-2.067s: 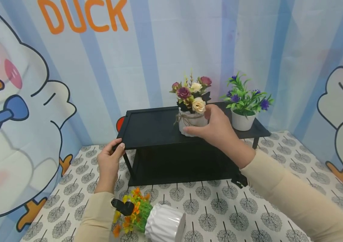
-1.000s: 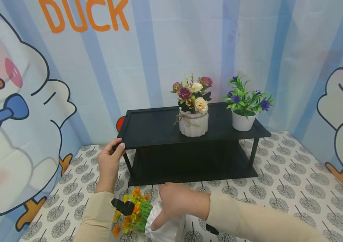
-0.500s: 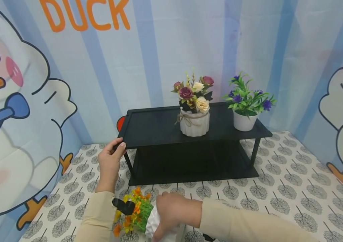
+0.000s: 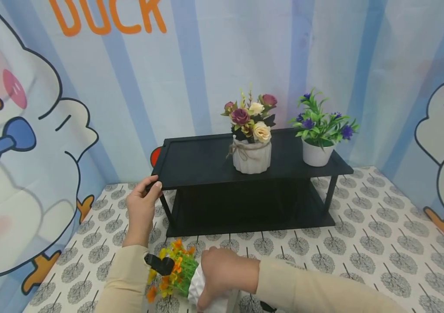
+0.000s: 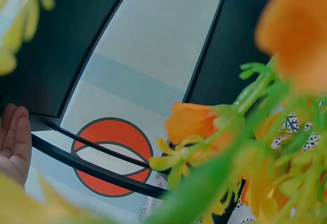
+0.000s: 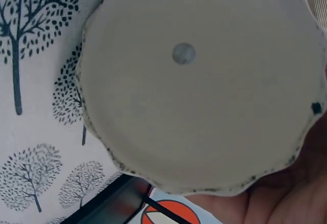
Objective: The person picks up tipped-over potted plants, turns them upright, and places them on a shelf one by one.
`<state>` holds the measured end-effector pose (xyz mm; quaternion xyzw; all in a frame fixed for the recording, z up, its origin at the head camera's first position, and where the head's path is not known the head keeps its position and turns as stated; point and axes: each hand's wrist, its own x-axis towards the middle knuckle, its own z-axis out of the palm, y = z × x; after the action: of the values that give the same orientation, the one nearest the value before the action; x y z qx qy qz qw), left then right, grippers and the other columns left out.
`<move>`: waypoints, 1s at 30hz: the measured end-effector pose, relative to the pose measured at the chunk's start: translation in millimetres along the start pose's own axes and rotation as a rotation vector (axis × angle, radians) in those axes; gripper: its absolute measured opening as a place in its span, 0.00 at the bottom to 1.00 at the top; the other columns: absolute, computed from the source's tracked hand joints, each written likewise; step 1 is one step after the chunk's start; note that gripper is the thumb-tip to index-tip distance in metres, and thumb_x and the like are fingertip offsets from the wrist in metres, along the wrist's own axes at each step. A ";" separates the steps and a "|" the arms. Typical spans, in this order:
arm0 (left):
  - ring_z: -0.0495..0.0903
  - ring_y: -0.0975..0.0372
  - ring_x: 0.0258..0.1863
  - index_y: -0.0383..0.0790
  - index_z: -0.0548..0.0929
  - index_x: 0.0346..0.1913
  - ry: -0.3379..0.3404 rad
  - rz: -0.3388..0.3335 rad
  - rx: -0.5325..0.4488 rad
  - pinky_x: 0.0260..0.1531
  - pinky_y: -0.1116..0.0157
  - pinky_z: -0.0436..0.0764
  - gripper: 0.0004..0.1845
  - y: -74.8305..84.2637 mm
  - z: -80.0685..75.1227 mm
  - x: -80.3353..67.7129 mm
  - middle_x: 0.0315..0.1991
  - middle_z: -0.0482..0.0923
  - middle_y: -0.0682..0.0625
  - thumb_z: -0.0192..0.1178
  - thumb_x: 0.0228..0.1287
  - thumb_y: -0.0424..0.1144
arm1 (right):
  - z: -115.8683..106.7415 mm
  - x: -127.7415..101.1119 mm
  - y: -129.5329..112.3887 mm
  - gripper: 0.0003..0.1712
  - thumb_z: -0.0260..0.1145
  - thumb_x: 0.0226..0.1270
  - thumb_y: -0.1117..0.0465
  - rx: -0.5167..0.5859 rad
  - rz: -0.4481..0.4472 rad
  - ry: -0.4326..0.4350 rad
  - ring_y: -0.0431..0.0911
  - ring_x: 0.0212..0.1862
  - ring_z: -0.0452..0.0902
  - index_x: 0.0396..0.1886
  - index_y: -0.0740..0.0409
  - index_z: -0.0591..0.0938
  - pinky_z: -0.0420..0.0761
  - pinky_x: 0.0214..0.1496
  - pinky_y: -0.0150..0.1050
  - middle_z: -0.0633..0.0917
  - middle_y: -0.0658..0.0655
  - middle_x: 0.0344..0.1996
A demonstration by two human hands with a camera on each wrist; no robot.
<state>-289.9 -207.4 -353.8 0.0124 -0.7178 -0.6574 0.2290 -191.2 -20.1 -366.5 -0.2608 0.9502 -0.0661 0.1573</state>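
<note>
Fingers of the right hand [image 4: 222,271] are curling around the white ribbed pot [image 4: 195,287] of orange flowers [image 4: 172,267], lying at the bottom centre on the table [image 4: 362,256]. Left hand [image 4: 141,204] is pinching the black shelf [image 4: 198,163] corner, centre-left.

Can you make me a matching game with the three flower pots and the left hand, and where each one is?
Things:
1. rose pot
2. purple pot
3. orange pot
4. left hand

Places:
A. lying on its side on the table, in the right hand
B. right end of the shelf top
C. gripping the shelf's left front corner
D. middle of the shelf top

Pairs: 1-D, 2-B, 3-A, 4-C
</note>
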 end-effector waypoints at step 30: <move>0.76 0.67 0.42 0.37 0.78 0.55 0.001 0.008 0.020 0.47 0.74 0.80 0.17 -3.1 0.5 2.3 0.56 0.72 0.49 0.56 0.66 0.39 | -10.7 -15.9 54.7 0.50 0.79 0.25 0.45 0.557 -0.087 0.236 0.42 0.40 0.71 0.53 0.60 0.71 0.79 0.41 0.35 0.75 0.51 0.42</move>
<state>-293.1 -208.1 -356.1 0.0124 -0.7242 -0.6494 0.2318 -207.8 35.3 -363.6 -0.2386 0.8951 -0.3607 0.1084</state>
